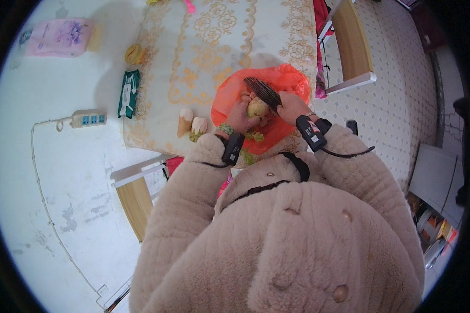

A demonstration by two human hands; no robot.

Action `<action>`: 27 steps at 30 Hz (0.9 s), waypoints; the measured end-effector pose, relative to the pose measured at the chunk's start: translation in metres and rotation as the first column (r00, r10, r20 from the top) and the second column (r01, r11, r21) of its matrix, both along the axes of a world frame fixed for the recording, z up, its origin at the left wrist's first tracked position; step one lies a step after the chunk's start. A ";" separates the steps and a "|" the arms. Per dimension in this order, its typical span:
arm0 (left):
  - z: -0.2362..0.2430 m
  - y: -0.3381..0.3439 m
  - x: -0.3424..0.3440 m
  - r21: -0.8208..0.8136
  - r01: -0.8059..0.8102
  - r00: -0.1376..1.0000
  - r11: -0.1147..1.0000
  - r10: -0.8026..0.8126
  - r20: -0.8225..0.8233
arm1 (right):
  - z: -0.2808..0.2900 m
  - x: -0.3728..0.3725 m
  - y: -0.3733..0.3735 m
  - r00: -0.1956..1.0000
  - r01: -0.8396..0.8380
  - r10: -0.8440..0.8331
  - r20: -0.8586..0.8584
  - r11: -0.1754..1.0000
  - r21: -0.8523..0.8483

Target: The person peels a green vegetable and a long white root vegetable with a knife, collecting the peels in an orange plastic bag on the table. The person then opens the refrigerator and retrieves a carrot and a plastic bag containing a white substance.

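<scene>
My left hand (pixel 240 116) is closed round a roundish, pale yellow-green root vegetable (pixel 257 108). My right hand (pixel 293 107) grips a dark, broad-bladed knife (pixel 262 91) with pale streaks, its blade pointing up and left over the vegetable. Whether the blade touches the vegetable, I cannot tell. Both hands are above a spread red plastic bag (pixel 290 78), where peelings and leafy green scraps (pixel 255 136) lie. Left of the bag, on the table, are a cone-shaped white and tan piece (pixel 185 123) and a pinkish-white peeled piece (pixel 199 125) with green at its base.
A cream tablecloth with gold flowers covers the table (pixel 203 57). Along its left edge lie a green packet (pixel 128 94) and a yellow roll (pixel 134 53). Chairs with wooden parts stand at the right (pixel 353 44) and lower left (pixel 134 206). A power strip (pixel 89 119) is on the left wall.
</scene>
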State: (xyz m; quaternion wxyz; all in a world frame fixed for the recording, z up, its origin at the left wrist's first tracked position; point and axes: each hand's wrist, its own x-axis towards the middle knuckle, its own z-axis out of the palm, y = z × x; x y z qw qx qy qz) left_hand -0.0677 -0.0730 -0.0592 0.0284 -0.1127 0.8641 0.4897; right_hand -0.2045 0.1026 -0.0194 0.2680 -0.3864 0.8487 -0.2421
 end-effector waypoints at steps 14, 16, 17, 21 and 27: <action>0.058 0.025 0.011 0.151 -0.212 0.914 0.966 0.251 -0.318 | 0.026 0.003 0.029 0.981 0.157 -0.143 0.128 0.982 -0.104; 0.062 0.023 0.016 0.403 -0.288 0.879 0.869 0.407 -0.249 | 0.027 0.006 0.037 0.977 0.175 -0.155 0.149 0.976 -0.131; 0.064 0.022 0.019 0.519 -0.320 0.864 0.793 0.469 -0.184 | 0.028 0.008 0.039 0.962 0.179 -0.159 0.222 0.981 -0.075; 0.059 0.024 0.029 0.873 -0.305 0.791 0.381 0.612 0.009 | 0.031 0.014 0.041 0.954 0.219 -0.169 0.249 0.957 -0.190; 0.039 0.028 0.039 0.862 -0.467 0.795 0.199 0.522 0.310 | 0.035 0.019 0.042 0.974 0.148 -0.113 0.196 0.974 -0.173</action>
